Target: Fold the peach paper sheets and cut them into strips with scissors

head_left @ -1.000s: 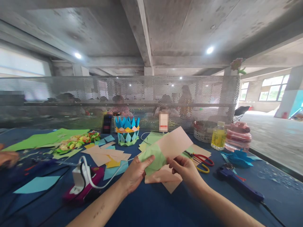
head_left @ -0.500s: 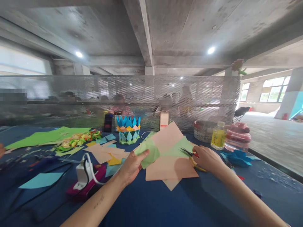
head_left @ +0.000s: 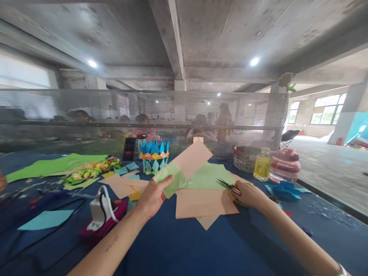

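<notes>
My left hand [head_left: 153, 194] pinches a light green paper piece [head_left: 174, 180] together with a pink paper sheet [head_left: 194, 160] that slants up and to the right. My right hand [head_left: 249, 193] is closed around the handles of a pair of scissors [head_left: 227, 184], whose blades point left over a light green sheet [head_left: 207, 176]. Below it lies a stack of pink paper [head_left: 198, 204] on the dark blue tabletop. The scissor blades look slightly apart, and no paper shows between them.
A blue, orange and green folded-paper basket [head_left: 155, 156] stands behind my left hand. To the left are a purple power strip [head_left: 99, 220], green sheets [head_left: 57, 166] and paper scraps. On the right stand a yellow bottle [head_left: 261, 165], a pink jug [head_left: 284, 165] and a woven basket [head_left: 247, 158].
My left hand has shifted left with the green piece and pink sheet, uncovering more of the light green sheet. My right hand still holds the scissors in nearly the same place.
</notes>
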